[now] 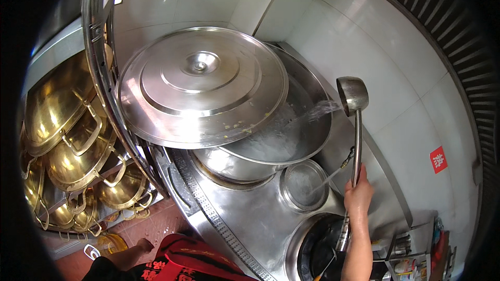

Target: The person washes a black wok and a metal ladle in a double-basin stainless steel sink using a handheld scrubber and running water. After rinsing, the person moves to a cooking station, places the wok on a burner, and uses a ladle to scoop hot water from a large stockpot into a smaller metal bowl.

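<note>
My right hand (358,195) grips the handle of a long steel ladle (354,91), its bowl raised and tipped beside the wall. Water (322,110) streams from the bowl into a large steel stockpot (242,166). A wide steel lid (199,93) with a round knob lies askew over the pot, leaving its right side uncovered. Yellowish bits cling to the lid near its front rim. My left hand (145,245) hangs low at my side above the tiled floor; its fingers are too small to make out.
A thin tap (347,160) runs water into a small round steel vessel (304,185). Nearer me, a dark wok (322,248) sits in the steel range (250,210). Brass-coloured pans (58,105) fill a rack at left. A jug of yellow liquid (111,244) stands on the floor.
</note>
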`<state>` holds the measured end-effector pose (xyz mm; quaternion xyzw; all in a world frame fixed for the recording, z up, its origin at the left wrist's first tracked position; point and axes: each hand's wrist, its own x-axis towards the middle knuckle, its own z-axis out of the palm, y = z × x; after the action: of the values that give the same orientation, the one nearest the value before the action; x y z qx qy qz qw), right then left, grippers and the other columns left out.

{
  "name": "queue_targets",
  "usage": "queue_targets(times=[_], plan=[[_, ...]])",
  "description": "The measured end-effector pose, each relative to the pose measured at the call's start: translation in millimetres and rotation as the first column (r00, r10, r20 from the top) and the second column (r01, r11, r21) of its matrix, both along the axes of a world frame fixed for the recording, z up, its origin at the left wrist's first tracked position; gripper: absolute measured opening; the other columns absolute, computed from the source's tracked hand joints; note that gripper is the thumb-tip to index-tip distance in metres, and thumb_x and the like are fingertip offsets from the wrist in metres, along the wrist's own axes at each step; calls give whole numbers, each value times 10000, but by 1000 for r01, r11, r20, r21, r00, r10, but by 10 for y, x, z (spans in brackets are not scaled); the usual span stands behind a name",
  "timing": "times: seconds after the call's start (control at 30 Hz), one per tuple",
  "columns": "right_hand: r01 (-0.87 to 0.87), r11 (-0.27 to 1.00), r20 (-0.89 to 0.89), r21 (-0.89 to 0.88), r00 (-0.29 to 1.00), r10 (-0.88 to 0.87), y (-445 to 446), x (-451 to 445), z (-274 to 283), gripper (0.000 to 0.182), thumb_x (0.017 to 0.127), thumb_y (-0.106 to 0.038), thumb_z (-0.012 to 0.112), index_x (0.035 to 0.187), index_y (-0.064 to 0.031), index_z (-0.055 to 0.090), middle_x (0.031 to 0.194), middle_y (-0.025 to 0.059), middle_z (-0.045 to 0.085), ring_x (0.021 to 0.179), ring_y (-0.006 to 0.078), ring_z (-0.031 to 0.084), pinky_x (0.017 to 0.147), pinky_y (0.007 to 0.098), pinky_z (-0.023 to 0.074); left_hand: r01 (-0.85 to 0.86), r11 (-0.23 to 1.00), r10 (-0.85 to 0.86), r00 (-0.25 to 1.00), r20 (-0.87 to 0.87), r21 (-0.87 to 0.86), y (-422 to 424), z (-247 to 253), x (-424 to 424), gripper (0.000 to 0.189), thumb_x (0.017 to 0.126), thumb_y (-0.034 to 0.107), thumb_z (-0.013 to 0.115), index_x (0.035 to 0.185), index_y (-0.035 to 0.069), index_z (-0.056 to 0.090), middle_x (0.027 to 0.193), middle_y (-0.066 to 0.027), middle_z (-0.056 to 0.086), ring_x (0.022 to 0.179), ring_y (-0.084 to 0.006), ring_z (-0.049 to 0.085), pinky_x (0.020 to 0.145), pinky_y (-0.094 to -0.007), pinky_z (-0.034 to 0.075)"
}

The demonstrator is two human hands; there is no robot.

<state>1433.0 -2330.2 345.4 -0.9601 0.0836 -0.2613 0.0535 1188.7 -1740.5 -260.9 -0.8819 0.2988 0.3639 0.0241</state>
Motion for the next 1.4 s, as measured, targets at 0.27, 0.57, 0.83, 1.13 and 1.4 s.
queue_targets(times=[0.27,0.57,0.83,1.13,1.4], plan=[[165,986,-13,1,986,-165,-88,-716,-891,602,789,-34,527,1336,-27,276,865,256,549,701,437,554,596,485,444,-306,947,298,950,-91,-94,-252,149,290,282,854,345,460,797,150,656,825,-78,647,761,-255,626,694,-344,513],[341,923,-358,179,896,-262,-403,-1120,-2224,599,722,-99,577,1271,15,370,802,256,603,704,414,592,660,466,472,-522,844,482,838,-257,-121,-320,555,403,196,793,232,480,765,181,667,774,-75,646,742,-241,623,673,-339,504],[466,882,-562,67,748,-352,-607,-492,-2779,478,772,-116,505,1220,31,430,825,259,613,782,395,605,709,459,482,-729,684,691,655,-306,-19,-401,793,453,162,778,227,530,773,171,682,755,-63,650,715,-205,623,663,-323,500],[486,622,-523,614,841,-140,-630,-274,-3146,213,745,-71,590,925,35,550,703,179,602,612,287,603,524,389,482,-756,648,743,603,-291,91,-453,940,426,131,760,221,586,783,159,699,733,-49,655,685,-165,623,652,-306,496],[380,-664,-308,644,923,229,-1089,-302,-2849,146,847,-140,530,756,-33,493,651,37,502,504,88,486,421,208,425,-633,771,603,760,-241,-66,-449,1011,664,134,769,193,598,846,204,707,836,-26,672,758,-165,634,692,-297,496]])
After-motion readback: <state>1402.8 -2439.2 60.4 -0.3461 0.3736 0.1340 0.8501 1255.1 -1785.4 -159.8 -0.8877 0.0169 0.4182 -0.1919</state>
